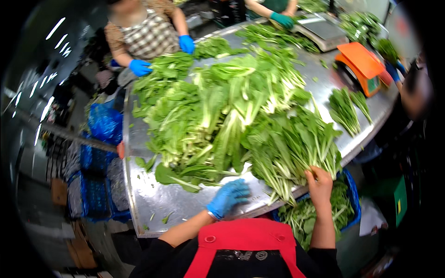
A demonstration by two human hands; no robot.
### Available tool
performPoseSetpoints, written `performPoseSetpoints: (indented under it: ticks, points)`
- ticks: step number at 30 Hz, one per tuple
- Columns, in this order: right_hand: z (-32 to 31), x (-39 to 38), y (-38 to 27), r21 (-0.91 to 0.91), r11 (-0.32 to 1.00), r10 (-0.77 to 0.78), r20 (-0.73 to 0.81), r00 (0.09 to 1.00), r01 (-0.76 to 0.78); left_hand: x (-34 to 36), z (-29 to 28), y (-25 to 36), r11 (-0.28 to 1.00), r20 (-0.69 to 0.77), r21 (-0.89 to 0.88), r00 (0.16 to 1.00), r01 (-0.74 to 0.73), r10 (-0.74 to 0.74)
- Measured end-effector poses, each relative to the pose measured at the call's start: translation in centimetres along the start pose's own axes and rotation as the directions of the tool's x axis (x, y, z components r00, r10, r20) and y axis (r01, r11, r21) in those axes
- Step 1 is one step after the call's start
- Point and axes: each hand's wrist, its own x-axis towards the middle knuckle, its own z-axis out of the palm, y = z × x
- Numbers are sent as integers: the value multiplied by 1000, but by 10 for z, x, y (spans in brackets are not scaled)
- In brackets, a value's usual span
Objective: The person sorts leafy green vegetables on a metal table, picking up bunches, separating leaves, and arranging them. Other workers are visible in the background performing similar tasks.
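Note:
A big heap of leafy greens with pale stems covers the middle of the metal table. My left hand, in a blue glove, hovers at or rests on the near table edge, fingers stretched and holding nothing. Just beyond it lie some loose leaves. My right hand is bare, its thumb and fingers pinched on the stems of a darker bunch of greens at the near right. Its fingertips are partly hidden by the stems. Below that hand stands a blue-lined crate filled with greens.
Across the table are a person with blue gloves and another with a green glove. An orange scale and a grey scale stand at the far right. Small bunches lie near the right edge. Blue-lined crates stand left.

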Motion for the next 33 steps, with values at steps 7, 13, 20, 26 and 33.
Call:
performPoseSetpoints:
  ticks: [7,13,20,26,33]
  points:
    - [-18,12,-21,172,979,-66,-257,964,112,4,6,-27,997,34,35,997,74,-75]
    - [-13,20,-4,363,930,95,-94,991,-55,-4,7,-35,990,-1,80,993,120,-120]
    - [-32,26,-13,409,912,64,-247,967,44,11,1,-30,983,21,72,985,167,-168]
    - [-34,40,-7,290,955,114,-185,976,-56,27,4,-26,978,80,94,978,184,-191]
    - [-32,41,-21,300,953,52,-302,952,43,34,2,-22,978,109,102,975,181,-192]
